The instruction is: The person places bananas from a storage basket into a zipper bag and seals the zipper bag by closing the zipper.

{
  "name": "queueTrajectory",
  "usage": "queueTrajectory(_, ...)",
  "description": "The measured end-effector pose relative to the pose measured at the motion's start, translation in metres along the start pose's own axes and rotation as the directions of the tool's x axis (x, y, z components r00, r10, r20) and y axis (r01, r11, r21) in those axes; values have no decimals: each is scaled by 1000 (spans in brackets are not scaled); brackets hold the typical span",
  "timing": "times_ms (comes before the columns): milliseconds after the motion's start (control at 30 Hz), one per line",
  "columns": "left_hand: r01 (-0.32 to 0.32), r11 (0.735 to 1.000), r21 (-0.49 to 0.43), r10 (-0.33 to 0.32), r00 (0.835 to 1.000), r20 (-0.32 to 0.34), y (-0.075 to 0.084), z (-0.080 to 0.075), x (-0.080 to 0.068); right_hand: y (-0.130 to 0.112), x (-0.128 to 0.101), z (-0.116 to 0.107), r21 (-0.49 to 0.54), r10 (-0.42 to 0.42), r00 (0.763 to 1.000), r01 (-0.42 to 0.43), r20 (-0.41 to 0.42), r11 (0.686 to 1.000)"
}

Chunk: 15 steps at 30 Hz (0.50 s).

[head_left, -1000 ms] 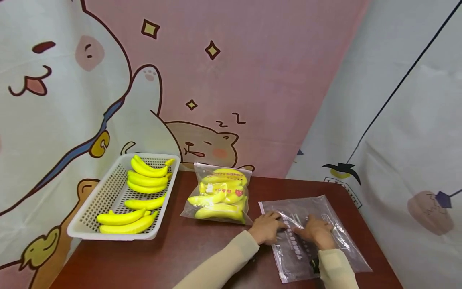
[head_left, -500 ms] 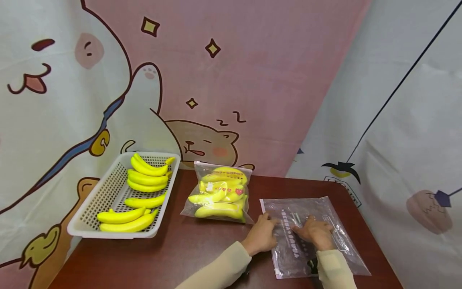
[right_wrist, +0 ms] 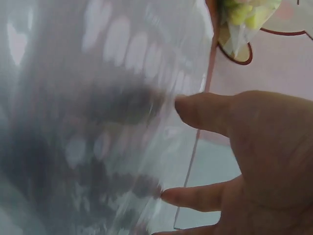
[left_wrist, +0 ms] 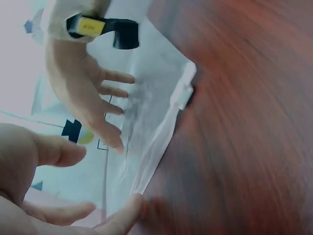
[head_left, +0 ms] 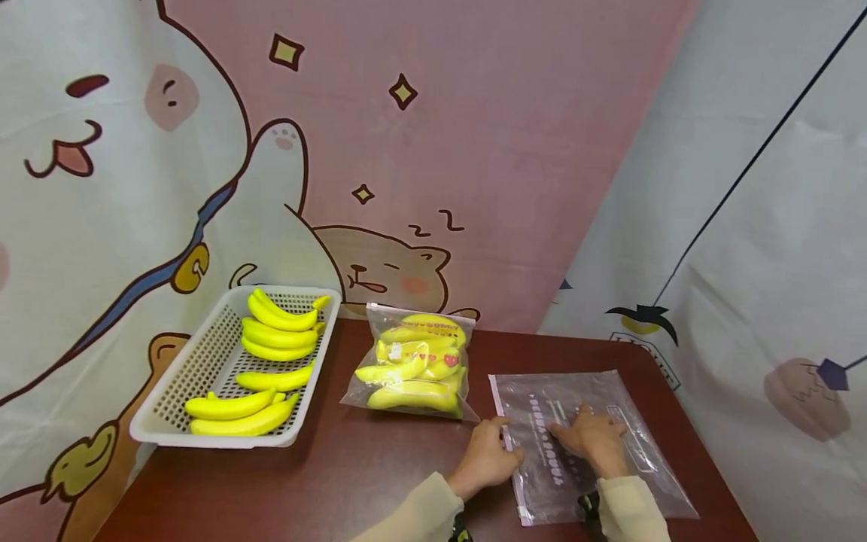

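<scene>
On the tabletop (head_left: 379,482) near its right edge lies a clear bag (head_left: 546,461), likely limp and slippery, best taken by its zip strip (head_left: 518,491), loosely spread left hand (head_left: 485,456) touching there, right hand (head_left: 596,441) splayed across the bag.

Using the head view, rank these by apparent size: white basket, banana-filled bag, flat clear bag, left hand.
1. White basket and flat clear bag: too close to rank; the bag is nearer and partly covered.
2. Banana-filled bag
3. Left hand
</scene>
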State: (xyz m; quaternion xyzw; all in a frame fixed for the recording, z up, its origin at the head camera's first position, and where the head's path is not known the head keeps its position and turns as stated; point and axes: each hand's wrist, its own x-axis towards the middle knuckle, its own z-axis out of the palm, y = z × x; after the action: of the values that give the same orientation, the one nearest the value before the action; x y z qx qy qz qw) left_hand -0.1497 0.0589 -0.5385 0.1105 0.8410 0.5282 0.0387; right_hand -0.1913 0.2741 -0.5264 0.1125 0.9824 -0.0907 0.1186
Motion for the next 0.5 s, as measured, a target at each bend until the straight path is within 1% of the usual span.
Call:
queueTrajectory(67,51,995,-91,-52,999,-5,-1,0,1,-2,-5,1,22,-36,997,37,-61,999)
queueTrajectory(133,87,986,-145,-90,996,-11,-2,1,2,-7,-11,3,44,-88,987,94,-131,995)
queueTrajectory(167,96,983,-159,-99,995,-11,-3,1,3,-10,-15,4,52,-113,980,123,-163,991)
queueTrajectory(267,89,981,-172,-92,996,-8,-6,0,4,-24,-24,10,47,-218,947,235,-235,971)
queueTrajectory(367,74,981,-181,-75,997,-2,-10,-2,5,-39,-32,18,24,-310,915,327,-257,945)
queueTrajectory(400,71,981,-180,-72,997,0,-12,-2,5,-43,-35,21,10,-332,909,345,-251,939)
queueTrajectory(500,75,980,-186,-74,997,9,-16,-3,6,-53,-40,27,-32,-350,908,353,-231,935)
